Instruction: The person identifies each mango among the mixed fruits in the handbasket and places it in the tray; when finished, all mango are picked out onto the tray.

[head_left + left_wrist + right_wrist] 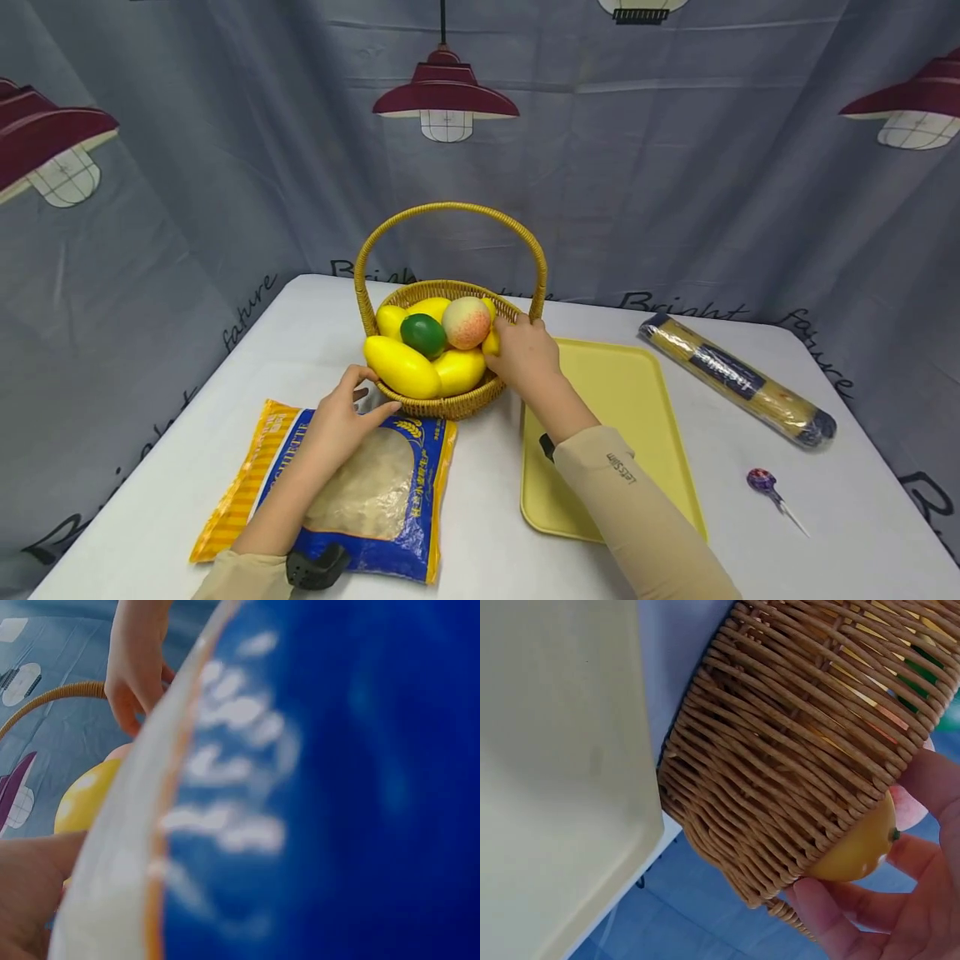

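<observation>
A wicker basket (450, 407) with a tall arched handle holds several yellow fruits, a green fruit (423, 335) and a pinkish peach (467, 322). At the basket's right side, my right hand (525, 354) reaches over the rim. Its thumb and fingers surround a small yellow fruit (855, 844) with a green stem end, gripping it at the rim. My left hand (337, 425) is at the front left of the basket, thumb and fingers spread apart, fingertips right at the rim beside a long yellow mango (402, 367). Nothing shows between those fingers.
Under my left forearm lies a blue and orange pasta bag (367, 492). A yellow tray (622, 392) lies to the right, beneath my right forearm. Farther right are a long spaghetti pack (735, 377) and a wrapped lollipop (762, 480). A grey curtain hangs behind the white table.
</observation>
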A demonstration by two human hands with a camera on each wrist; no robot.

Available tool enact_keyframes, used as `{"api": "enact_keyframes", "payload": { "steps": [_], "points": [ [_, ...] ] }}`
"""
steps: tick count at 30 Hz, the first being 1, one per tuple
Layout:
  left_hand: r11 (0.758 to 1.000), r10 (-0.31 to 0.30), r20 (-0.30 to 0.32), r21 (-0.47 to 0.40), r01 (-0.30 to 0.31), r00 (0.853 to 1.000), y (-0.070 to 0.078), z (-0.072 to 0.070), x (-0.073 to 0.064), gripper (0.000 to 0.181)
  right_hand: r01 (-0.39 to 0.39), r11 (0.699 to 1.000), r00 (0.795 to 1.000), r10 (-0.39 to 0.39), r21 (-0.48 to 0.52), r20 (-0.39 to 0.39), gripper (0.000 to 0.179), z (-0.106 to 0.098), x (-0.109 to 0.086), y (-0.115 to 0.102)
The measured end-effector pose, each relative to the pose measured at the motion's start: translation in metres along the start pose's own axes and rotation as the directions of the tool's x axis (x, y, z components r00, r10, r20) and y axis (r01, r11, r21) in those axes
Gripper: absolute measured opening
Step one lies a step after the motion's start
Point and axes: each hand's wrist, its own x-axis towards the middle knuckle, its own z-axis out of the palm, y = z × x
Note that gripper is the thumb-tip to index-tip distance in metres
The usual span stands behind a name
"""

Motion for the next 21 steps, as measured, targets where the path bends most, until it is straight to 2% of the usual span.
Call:
{"api": "enact_keyframes", "payload": {
  "steps": [9,21],
  "points": [
    [0.987,-0.006,-0.024,-0.163,0.003,1.0,-0.0045,0.0082,0.003,0.046,0.006,1.0,1.0,-0.006,-0.019,-0.006,0.055,0.0009,0.0018,0.0011],
    [0.984,-0.016,-0.015,-0.175,0.013,1.0,-0.0049,0.0077,0.0036,0.044,0.004,1.0,1.0,-0.005,-0.01,-0.017,0.052,0.0001,0.0024,0.0015]
  ]
}}
